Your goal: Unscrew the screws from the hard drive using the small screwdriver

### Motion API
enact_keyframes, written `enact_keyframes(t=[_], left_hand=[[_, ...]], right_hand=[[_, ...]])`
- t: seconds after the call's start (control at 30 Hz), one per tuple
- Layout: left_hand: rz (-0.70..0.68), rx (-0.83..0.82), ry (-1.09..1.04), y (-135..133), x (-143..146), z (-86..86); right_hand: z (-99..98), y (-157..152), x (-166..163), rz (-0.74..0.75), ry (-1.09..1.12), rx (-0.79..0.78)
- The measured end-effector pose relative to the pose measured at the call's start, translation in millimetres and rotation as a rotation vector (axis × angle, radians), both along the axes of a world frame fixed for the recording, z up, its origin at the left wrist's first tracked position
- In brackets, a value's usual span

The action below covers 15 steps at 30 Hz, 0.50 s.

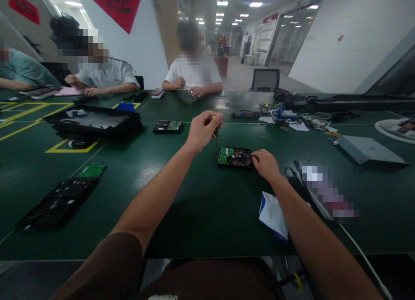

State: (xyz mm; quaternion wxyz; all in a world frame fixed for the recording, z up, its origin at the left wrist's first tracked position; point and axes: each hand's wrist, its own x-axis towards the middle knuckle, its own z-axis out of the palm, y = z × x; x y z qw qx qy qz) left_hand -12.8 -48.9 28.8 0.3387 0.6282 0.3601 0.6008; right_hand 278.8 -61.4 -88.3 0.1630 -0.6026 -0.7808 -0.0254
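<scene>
My left hand [202, 131] is closed round a small screwdriver [216, 132] with a dark handle and a yellow top end. Its thin shaft points down beside the left end of a hard drive [234, 157]; I cannot tell whether the tip touches it. The drive lies on the green table, a green circuit board showing on its left part and dark metal on the rest. At the drive's right end, my right hand [266, 164] grips the edge between thumb and fingers.
Another hard drive [168, 126] lies farther back. Stacked black trays [94, 122] stand at left, near more drives [61, 200]. A white-and-blue packet [273, 215], a grey metal box [369, 149] and cables [285, 114] lie at right. Co-workers [193, 73] sit across the table.
</scene>
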Motion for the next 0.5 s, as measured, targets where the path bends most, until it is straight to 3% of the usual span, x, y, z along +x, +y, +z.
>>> enact_keyframes(t=[0.2,0.37,0.5], left_hand=[[-0.001,-0.021,0.014,-2,0,1.4],[0.005,-0.018,0.017,-1,-1,1.3],[-0.009,-0.023,0.020,-1,-1,0.7]], right_hand=[[5.7,-4,3,-0.023,0.042,-0.019],[35.9,-17,-1,-0.029,0.141,0.097],[59.3,-31,-21,0.131,0.159,0.051]])
